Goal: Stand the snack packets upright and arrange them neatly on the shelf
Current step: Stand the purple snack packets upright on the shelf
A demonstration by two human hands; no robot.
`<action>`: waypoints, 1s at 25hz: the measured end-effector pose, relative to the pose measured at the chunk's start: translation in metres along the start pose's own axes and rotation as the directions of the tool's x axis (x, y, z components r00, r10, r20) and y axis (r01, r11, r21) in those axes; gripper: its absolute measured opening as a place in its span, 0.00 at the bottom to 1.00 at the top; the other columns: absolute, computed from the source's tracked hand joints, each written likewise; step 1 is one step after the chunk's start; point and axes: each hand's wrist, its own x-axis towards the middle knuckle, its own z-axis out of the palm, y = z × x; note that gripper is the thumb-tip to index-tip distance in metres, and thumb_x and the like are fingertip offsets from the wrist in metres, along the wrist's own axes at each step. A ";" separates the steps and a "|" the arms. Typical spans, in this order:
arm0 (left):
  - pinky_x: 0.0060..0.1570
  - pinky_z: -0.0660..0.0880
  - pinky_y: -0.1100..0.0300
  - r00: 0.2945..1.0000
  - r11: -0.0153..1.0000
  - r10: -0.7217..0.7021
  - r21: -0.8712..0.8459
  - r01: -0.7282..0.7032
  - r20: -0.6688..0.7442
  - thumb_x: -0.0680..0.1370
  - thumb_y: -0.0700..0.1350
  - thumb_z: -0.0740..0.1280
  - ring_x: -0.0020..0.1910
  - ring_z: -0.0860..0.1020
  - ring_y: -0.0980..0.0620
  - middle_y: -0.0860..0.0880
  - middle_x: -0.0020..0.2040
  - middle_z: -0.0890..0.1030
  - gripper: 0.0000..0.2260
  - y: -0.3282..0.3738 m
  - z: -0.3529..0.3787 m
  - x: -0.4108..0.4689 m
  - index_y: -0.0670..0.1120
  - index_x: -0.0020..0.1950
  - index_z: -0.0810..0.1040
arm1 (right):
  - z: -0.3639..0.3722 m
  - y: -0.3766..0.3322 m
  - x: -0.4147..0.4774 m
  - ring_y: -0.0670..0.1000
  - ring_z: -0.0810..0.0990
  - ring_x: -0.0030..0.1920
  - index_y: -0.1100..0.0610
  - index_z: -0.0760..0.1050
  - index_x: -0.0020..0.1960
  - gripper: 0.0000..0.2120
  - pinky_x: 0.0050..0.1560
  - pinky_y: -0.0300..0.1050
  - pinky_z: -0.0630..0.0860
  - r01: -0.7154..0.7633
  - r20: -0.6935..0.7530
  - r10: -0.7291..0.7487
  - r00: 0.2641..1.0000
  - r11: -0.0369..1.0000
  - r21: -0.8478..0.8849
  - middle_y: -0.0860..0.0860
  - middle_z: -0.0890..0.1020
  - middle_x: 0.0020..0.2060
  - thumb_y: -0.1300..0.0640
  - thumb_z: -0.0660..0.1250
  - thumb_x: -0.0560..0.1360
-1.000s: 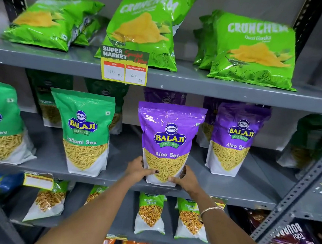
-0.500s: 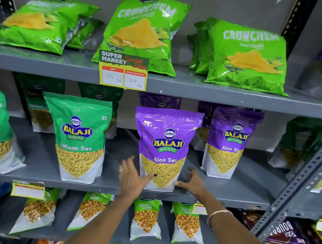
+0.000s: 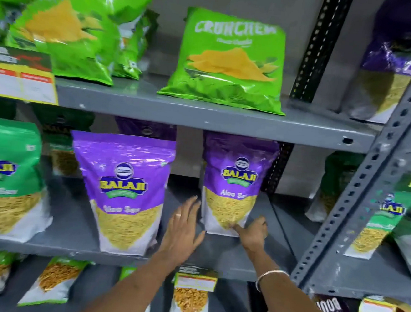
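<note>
Two purple Aloo Sev packets stand upright on the middle shelf point(image 3: 214, 265). The nearer packet point(image 3: 124, 193) stands at the front edge, untouched. The farther packet point(image 3: 231, 185) stands to its right and deeper in. My left hand point(image 3: 183, 231) is flat with fingers spread, just left of the farther packet's base, holding nothing. My right hand point(image 3: 252, 231) touches that packet's lower right corner with its fingertips. A green Sev packet point(image 3: 3, 178) stands at the left of the same shelf.
Green Crunchem bags point(image 3: 230, 61) lean on the top shelf, with a price tag point(image 3: 19, 82) on its edge. A grey perforated upright point(image 3: 381, 176) divides off the right bay, which holds more packets. Small packets point(image 3: 189, 301) stand on the shelf below.
Both hands have left the nearer purple packet and moved right to the farther one. The view has swung right and closer.
</note>
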 end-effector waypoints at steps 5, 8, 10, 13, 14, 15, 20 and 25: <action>0.65 0.70 0.44 0.786 0.583 -0.493 -0.529 0.616 0.372 0.58 0.51 0.75 0.64 0.74 0.40 0.37 0.65 0.75 0.38 0.002 0.053 0.057 0.37 0.64 0.69 | -0.006 0.010 0.042 0.56 0.76 0.60 0.64 0.65 0.65 0.52 0.61 0.50 0.73 0.023 0.255 -0.072 0.964 0.982 0.188 0.58 0.78 0.58 0.45 0.75 0.45; 0.53 0.76 0.49 0.744 0.516 -0.542 -0.544 0.662 0.391 0.65 0.40 0.75 0.54 0.79 0.40 0.39 0.52 0.79 0.20 0.007 0.057 0.059 0.41 0.52 0.69 | -0.014 0.011 0.039 0.54 0.76 0.55 0.62 0.68 0.60 0.42 0.59 0.51 0.75 -0.007 0.299 -0.082 0.951 0.958 0.286 0.58 0.79 0.55 0.51 0.78 0.49; 0.47 0.74 0.55 0.743 0.514 -0.554 -0.548 0.660 0.375 0.69 0.34 0.72 0.49 0.77 0.45 0.42 0.47 0.77 0.15 0.015 0.049 0.055 0.42 0.48 0.68 | -0.016 0.016 0.037 0.58 0.78 0.57 0.56 0.69 0.52 0.33 0.61 0.58 0.75 -0.022 0.319 -0.088 0.944 0.946 0.324 0.60 0.79 0.57 0.55 0.78 0.51; 0.44 0.74 0.54 0.761 0.573 -0.539 -0.505 0.645 0.360 0.70 0.36 0.72 0.46 0.76 0.46 0.44 0.44 0.77 0.17 0.026 0.039 0.041 0.50 0.38 0.65 | -0.018 0.032 0.033 0.60 0.78 0.57 0.48 0.67 0.42 0.29 0.60 0.62 0.75 -0.051 0.344 -0.063 0.937 0.949 0.313 0.60 0.80 0.56 0.49 0.78 0.46; 0.43 0.74 0.53 0.763 0.594 -0.536 -0.480 0.645 0.362 0.70 0.37 0.72 0.46 0.77 0.46 0.44 0.44 0.77 0.18 0.030 0.035 0.035 0.51 0.37 0.64 | -0.020 0.037 0.030 0.59 0.78 0.58 0.47 0.67 0.42 0.30 0.60 0.62 0.75 -0.045 0.347 -0.069 0.936 0.950 0.310 0.59 0.80 0.56 0.48 0.78 0.45; 0.44 0.74 0.52 0.770 0.618 -0.527 -0.459 0.638 0.360 0.70 0.38 0.73 0.45 0.77 0.45 0.43 0.44 0.77 0.17 0.033 0.033 0.029 0.51 0.37 0.64 | -0.022 0.041 0.026 0.59 0.78 0.58 0.47 0.68 0.42 0.30 0.60 0.62 0.75 -0.037 0.344 -0.071 0.936 0.954 0.297 0.59 0.80 0.57 0.46 0.78 0.44; 0.46 0.72 0.54 0.762 0.655 -0.509 -0.395 0.644 0.400 0.69 0.41 0.73 0.45 0.76 0.49 0.45 0.45 0.77 0.17 0.046 0.015 0.004 0.50 0.36 0.64 | -0.051 0.039 -0.019 0.58 0.77 0.60 0.60 0.68 0.59 0.34 0.62 0.58 0.74 -0.008 0.320 -0.078 0.944 0.966 0.259 0.58 0.79 0.58 0.57 0.80 0.57; 0.45 0.70 0.55 0.769 0.666 -0.491 -0.393 0.635 0.409 0.71 0.42 0.72 0.45 0.74 0.49 0.44 0.45 0.76 0.15 0.055 0.004 -0.012 0.42 0.45 0.65 | -0.062 0.038 -0.045 0.57 0.75 0.62 0.62 0.68 0.61 0.32 0.64 0.54 0.73 -0.023 0.318 -0.073 0.945 0.958 0.287 0.59 0.78 0.60 0.62 0.78 0.61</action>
